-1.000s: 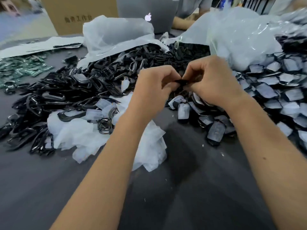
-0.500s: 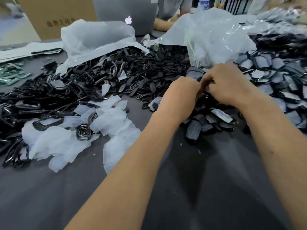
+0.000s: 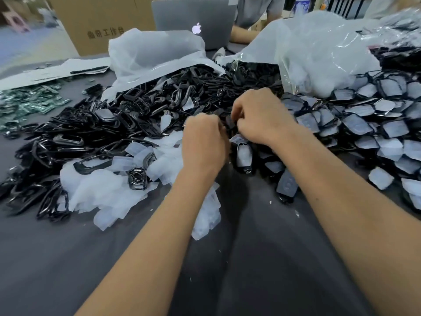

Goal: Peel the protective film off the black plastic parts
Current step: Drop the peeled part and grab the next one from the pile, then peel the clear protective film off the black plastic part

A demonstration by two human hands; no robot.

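My left hand and my right hand meet at the table's middle, fingers curled, both pinching one small black plastic part between them. Most of that part is hidden by my fingers. Black parts with whitish film lie heaped to the right. Bare black parts are piled to the left. A heap of peeled white film pieces lies in front of the left pile.
The grey table is bare near me. Two large plastic bags stand behind the piles. Green parts lie far left. A cardboard box, a laptop and a seated person are at the back.
Both hands, still together on a part, dipped right toward the filmed pile and came back to the middle. The view swung right and back.
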